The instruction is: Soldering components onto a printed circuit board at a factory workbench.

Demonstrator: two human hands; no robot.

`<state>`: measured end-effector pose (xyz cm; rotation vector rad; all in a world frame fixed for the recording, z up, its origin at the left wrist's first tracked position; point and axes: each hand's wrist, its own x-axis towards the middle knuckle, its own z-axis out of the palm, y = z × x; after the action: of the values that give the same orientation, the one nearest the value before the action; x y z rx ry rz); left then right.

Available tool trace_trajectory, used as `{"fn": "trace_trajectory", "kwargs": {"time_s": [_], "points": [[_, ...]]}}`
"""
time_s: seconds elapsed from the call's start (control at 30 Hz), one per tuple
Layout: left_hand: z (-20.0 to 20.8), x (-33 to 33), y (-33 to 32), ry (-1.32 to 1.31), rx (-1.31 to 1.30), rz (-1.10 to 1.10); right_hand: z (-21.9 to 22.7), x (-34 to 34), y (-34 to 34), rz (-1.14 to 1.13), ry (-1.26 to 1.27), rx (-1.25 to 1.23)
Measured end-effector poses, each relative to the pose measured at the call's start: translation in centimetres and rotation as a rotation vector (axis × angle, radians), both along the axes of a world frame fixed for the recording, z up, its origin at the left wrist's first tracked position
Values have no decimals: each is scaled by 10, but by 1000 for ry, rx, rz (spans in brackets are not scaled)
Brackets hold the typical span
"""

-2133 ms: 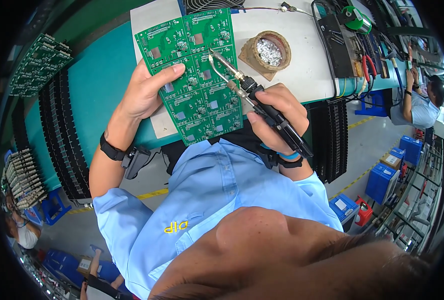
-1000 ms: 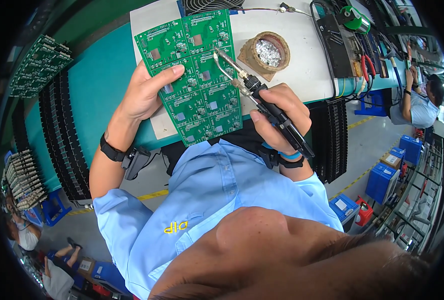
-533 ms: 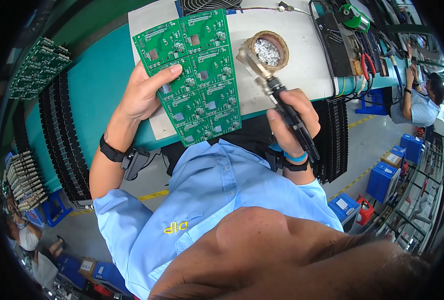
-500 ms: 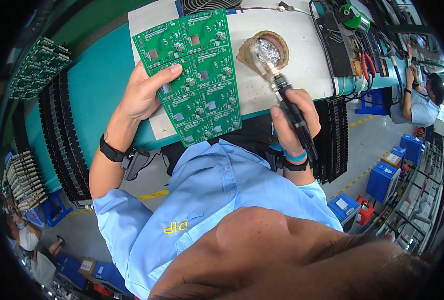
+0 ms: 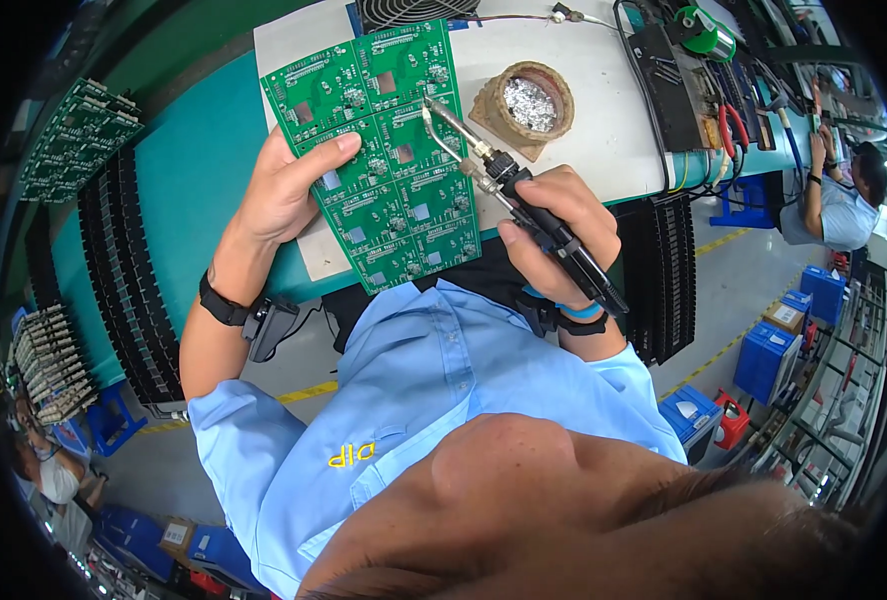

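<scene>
While the left hand [image 5: 282, 192] grasps a board [image 5: 382, 165], fingers hidden beneath, the right hand [image 5: 579, 205] clasps a soldering tool [image 5: 512, 180].

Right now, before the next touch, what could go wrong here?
1. The left grip holds the green circuit board panel at its left side, thumb on its face; pressure near the opposite edge might tilt it.
2. The two-pronged soldering tool in the right grip has its tips among closely packed parts; a slip could catch a neighbour.
3. The pot of silvery scraps is close by; a wide swing might knock it.
</scene>
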<state>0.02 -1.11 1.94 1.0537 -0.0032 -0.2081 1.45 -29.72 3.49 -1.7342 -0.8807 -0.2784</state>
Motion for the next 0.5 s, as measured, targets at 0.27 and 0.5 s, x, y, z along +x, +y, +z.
{"fn": "trace_trajectory", "kwargs": {"time_s": [0.27, 0.5], "points": [[-1, -1, 0, 36, -20, 14, 1, 2, 3, 0, -6, -13], [1, -1, -1, 37, -28, 22, 2, 2, 0, 5, -24, 10]]}}
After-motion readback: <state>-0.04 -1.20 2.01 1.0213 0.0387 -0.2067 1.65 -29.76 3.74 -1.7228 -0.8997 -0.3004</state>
